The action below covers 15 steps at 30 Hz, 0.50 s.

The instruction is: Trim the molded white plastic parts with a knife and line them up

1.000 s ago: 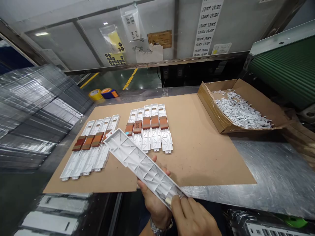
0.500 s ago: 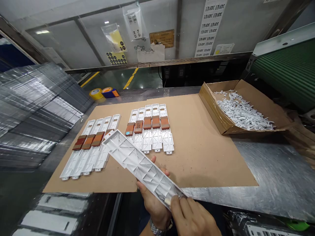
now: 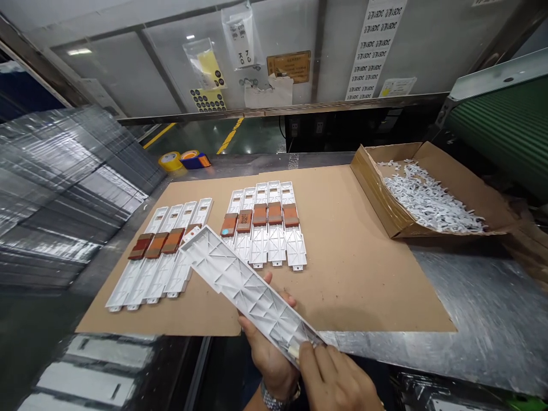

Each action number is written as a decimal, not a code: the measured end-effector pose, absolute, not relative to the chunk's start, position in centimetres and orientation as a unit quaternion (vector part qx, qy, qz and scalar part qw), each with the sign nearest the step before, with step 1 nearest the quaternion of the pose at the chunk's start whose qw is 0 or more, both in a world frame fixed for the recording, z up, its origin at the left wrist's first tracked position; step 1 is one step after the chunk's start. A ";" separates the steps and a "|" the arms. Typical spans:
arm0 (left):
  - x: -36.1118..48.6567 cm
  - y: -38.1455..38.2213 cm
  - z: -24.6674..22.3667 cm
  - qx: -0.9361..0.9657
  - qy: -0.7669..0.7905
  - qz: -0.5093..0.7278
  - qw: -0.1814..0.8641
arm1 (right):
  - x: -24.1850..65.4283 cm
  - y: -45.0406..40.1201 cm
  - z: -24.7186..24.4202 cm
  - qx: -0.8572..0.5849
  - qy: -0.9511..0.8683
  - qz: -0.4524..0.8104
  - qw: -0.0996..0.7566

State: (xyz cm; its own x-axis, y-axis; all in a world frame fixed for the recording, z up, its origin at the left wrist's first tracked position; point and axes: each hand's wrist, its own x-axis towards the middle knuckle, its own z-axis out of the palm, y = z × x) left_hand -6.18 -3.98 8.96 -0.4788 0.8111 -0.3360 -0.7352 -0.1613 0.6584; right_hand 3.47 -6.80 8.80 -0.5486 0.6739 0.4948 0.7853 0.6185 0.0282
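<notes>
Head view, lower centre: the left hand [image 3: 272,359] is closed around a white ribbed panel [image 3: 246,288] from beneath, while the curled right hand [image 3: 340,379] works at its lower right end, beside a small cream piece [image 3: 294,350]; whether it pinches that I cannot tell. The steel bench [image 3: 479,297] has drifted slightly rightward, yet hands and panel barely moved, so this end seems unfinished.

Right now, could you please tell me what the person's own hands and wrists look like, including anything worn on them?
Both the left hand and the right hand are ungloved. A silvery band of metal links, a watch or bracelet, circles the left wrist. No sleeve shows there. The right wrist is mostly cut off, so I can't tell what it wears.
</notes>
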 end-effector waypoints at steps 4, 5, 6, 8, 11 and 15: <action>-6.4 -3.8 9.0 0.040 0.398 0.766 0.503 | 3.1 -6.4 9.0 -0.427 -0.866 -0.137 0.221; -6.5 -3.8 9.0 0.035 0.395 0.767 0.504 | 3.1 -6.3 9.0 -0.421 -0.868 -0.142 0.222; -6.6 -3.7 8.9 0.029 0.393 0.769 0.504 | 3.0 -6.2 9.1 -0.413 -0.871 -0.145 0.222; -6.8 -3.7 8.8 0.021 0.388 0.772 0.503 | 2.9 -6.1 9.1 -0.398 -0.880 -0.139 0.221; -7.1 -3.6 8.7 0.018 0.384 0.772 0.506 | 2.7 -5.9 9.3 -0.394 -0.886 -0.113 0.216; -7.4 -3.3 8.9 0.028 0.408 0.768 0.493 | 2.2 -5.7 9.1 -0.409 -0.878 -0.116 0.219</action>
State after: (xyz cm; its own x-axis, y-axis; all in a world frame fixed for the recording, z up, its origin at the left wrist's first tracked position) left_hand -7.41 -3.27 8.88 -0.5120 0.7799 -0.3599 -0.7344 -0.1801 0.6544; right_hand 2.20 -5.69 9.14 -0.5698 0.6671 0.4799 0.7686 0.6393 0.0239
